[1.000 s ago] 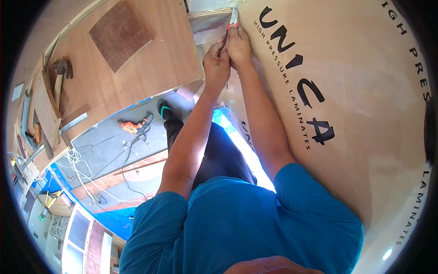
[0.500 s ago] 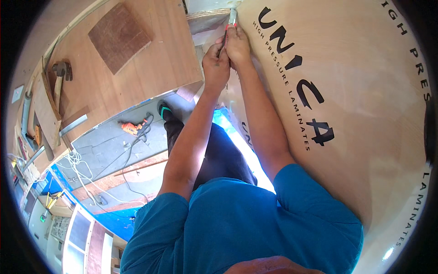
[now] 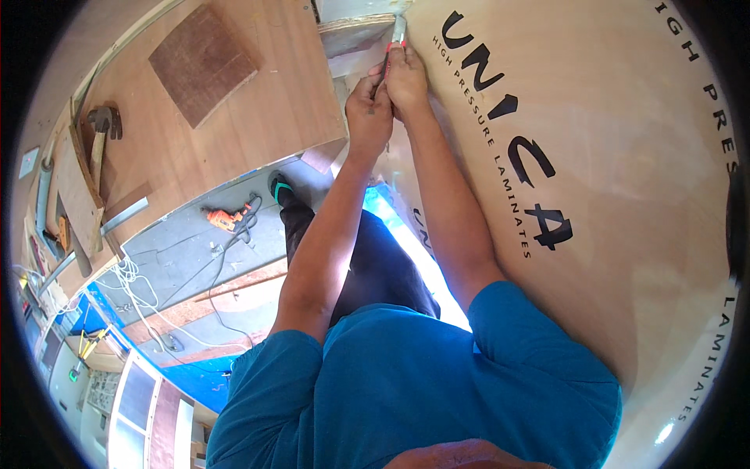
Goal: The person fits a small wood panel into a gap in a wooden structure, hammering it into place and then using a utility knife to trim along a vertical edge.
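Both of my hands are together at the top of the view, in the corner between a wooden ledge and a tall laminate-faced panel (image 3: 594,211). My right hand (image 3: 406,80) is closed round a slim tool with a red-and-black handle and a flat grey metal end (image 3: 399,30). Its metal end points away from me and meets the corner beside the panel. My left hand (image 3: 369,117) is closed at the near end of the same handle, touching my right hand. The tool's exact kind is hard to make out, and my fingers cover most of its handle.
On the wooden worktop (image 3: 289,102) at left lie a square brown board (image 3: 203,66), a claw hammer (image 3: 101,137) and several other tools. An orange power drill (image 3: 224,218) with its cord rests on the grey floor. White cable (image 3: 133,277) is heaped near the worktop's edge.
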Tool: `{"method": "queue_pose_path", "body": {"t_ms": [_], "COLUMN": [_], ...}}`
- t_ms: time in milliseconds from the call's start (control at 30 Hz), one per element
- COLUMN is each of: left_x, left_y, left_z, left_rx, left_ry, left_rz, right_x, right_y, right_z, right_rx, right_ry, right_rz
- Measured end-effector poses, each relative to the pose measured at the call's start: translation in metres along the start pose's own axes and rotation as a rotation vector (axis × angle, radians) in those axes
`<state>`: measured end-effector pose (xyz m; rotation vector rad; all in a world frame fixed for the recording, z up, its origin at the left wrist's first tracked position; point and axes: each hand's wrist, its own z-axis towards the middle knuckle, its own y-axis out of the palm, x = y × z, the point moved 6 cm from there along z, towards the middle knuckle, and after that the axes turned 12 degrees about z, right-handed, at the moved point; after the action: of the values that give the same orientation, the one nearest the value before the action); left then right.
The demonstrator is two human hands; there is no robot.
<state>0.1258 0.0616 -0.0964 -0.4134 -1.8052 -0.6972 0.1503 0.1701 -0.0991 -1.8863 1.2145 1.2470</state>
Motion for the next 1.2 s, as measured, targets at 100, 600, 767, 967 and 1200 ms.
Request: {"method": "queue_pose_path", "body": {"t_ms": [100, 600, 767, 967, 1200], "left_x": [-0.006, -0.006, -0.006, 0.001, 0.007], "left_y": [-0.003, -0.006, -0.003, -0.008, -0.008], "left_z": [0.002, 0.005, 0.005, 0.008, 0.004], "left_rx": [0.025, 0.048, 0.05, 0.18, 0.152], "left_ry": [-0.009, 0.068, 0.066, 0.323, 0.211], "left_rz": [0.055, 0.177, 0.148, 0.378, 0.455], "right_x": [-0.003, -0.013, -0.001, -0.009, -0.009], "right_y": [0.003, 0.005, 0.004, 0.008, 0.007], "right_z": [-0.003, -0.008, 0.001, -0.004, -0.002], "right_rx": [-0.008, -0.003, -0.027, -0.054, -0.06], "right_ry": [-0.03, -0.016, -0.092, -0.061, -0.085], "right_rz": [-0.032, -0.045, -0.042, 0.023, 0.038]}}
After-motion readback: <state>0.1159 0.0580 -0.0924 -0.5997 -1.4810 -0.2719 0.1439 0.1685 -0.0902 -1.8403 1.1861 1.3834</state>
